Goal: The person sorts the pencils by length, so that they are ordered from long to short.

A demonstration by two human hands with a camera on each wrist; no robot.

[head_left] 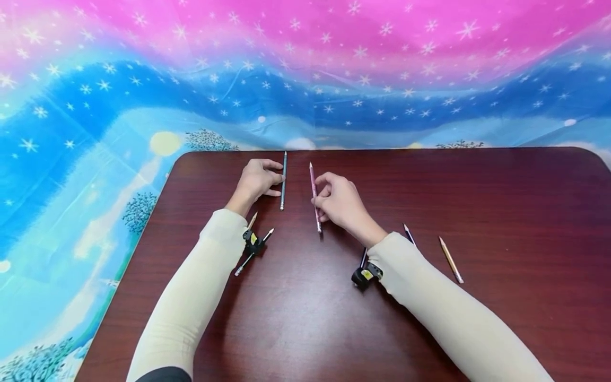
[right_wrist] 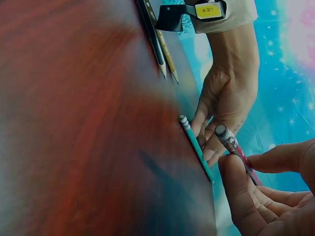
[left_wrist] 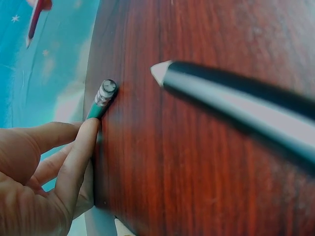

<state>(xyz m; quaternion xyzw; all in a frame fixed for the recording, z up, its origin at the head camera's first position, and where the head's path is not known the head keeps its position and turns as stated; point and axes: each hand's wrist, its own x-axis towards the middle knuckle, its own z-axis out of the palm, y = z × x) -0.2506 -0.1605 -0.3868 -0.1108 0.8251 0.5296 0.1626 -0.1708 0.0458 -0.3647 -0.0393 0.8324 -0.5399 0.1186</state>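
A: Where are the two pencils in hand lying?

B: The green pencil (head_left: 284,180) is lying flat near the table's (head_left: 477,212) far edge, pointing away from the person. The pink pencil (head_left: 315,197) is lying just beside it, roughly parallel.

A: How far along is the lining-up?

B: By my judgement, two are being set side by side; four others are lying loose near the wrists, two pencils (head_left: 260,241) by the left sleeve, a dark pencil (head_left: 408,234) and a tan pencil (head_left: 451,260) on the right.

A: And the hands?

B: The left hand (head_left: 255,180) is resting straight fingertips against the green one, gripping nothing. The right hand (head_left: 341,204) is pinching the pink one between thumb and curled fingers, both wrists lying low on the wood
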